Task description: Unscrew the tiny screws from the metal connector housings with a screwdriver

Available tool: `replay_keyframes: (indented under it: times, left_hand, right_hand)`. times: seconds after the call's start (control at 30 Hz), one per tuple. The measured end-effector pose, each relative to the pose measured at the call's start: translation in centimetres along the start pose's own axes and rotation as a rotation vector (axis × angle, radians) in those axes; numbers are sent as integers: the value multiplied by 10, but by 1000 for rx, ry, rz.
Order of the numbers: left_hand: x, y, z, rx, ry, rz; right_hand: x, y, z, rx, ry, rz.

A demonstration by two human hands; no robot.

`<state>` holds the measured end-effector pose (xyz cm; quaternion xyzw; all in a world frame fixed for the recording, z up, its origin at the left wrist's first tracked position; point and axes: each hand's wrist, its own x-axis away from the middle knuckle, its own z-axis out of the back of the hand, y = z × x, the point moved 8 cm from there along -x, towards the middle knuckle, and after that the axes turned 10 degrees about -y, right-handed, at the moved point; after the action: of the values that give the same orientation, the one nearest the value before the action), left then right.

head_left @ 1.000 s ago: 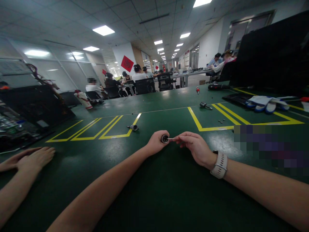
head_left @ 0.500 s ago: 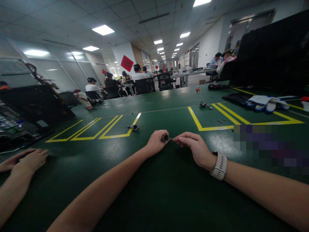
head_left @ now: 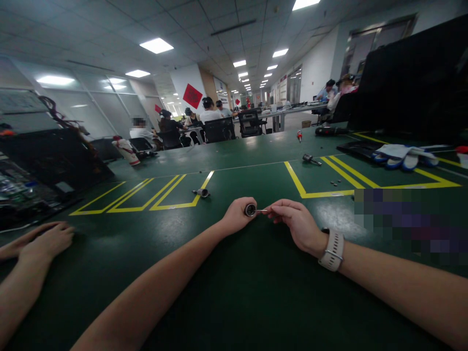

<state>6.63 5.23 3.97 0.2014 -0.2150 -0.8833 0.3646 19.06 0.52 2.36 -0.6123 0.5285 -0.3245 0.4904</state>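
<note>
My left hand [head_left: 238, 216] is wrapped round a hollow metal cylinder [head_left: 250, 210], whose open round end faces me. Just to its right, my right hand [head_left: 287, 217] pinches a thin metal rod [head_left: 262, 210] that points left to the cylinder's mouth. Whether the rod's tip touches the cylinder or enters it I cannot tell. A similar metal part [head_left: 202, 192] with a cup-shaped end lies on its side on the yellow tape, left of my left hand. Beyond my right hand lie a dark metal part with a shaft [head_left: 311, 160] and several small round pieces [head_left: 335, 184].
Yellow tape [head_left: 321, 193] marks boxes on the green table [head_left: 248, 273]. At right are blue-and-white gloves [head_left: 402, 156] and a large black panel [head_left: 413, 83]. A red-tipped tool [head_left: 300, 135] lies at the back. Another person's hands [head_left: 47, 241] rest at left.
My right hand has shifted very slightly right, and a little more of the thin rod shows between my hands. The neighbour's hands at left have moved slightly.
</note>
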Motion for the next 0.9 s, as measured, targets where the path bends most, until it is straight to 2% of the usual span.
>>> replay_keyframes:
  times: [0.43,0.9]
  left_hand:
    - [0,-6,2,-116,34,61]
    - [-1,-16,0,-75,50,95]
  right_hand:
    - [2,-4,3,18,16,24]
    - [3,-5,3,68,50,11]
